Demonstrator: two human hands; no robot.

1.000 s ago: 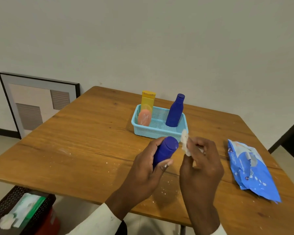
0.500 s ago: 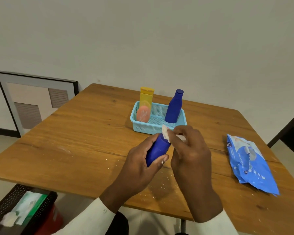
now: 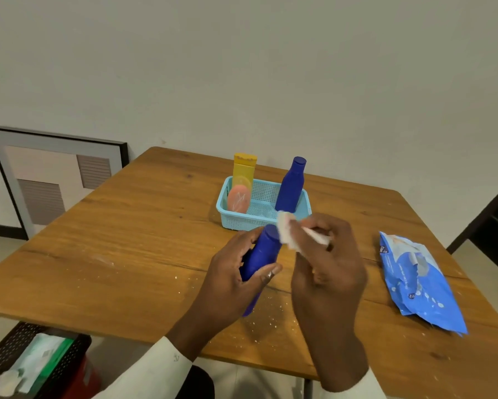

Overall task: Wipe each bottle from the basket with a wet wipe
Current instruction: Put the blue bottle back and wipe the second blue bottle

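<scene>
My left hand (image 3: 230, 280) grips a dark blue bottle (image 3: 263, 254) above the table, tilted with its top away from me. In my right hand (image 3: 325, 272) a white wet wipe (image 3: 289, 236) is pinched and pressed against the bottle's top end. Behind them stands a light blue basket (image 3: 266, 218). It holds a second dark blue bottle (image 3: 290, 187) upright at the right, a yellow bottle (image 3: 243, 171) at the back left and a small orange-pink bottle (image 3: 238, 199) leaning in front of the yellow one.
A blue wet-wipe pack (image 3: 417, 280) lies on the wooden table (image 3: 121, 243) to the right. White crumbs dot the table's near part. A black mesh bin (image 3: 32, 367) with discarded wipes sits on the floor at lower left. A framed picture (image 3: 49, 180) leans on the wall.
My right hand brought the wipe from beside the bottle onto its top end and rubs there. The bottle in my left hand has tilted a little differently.
</scene>
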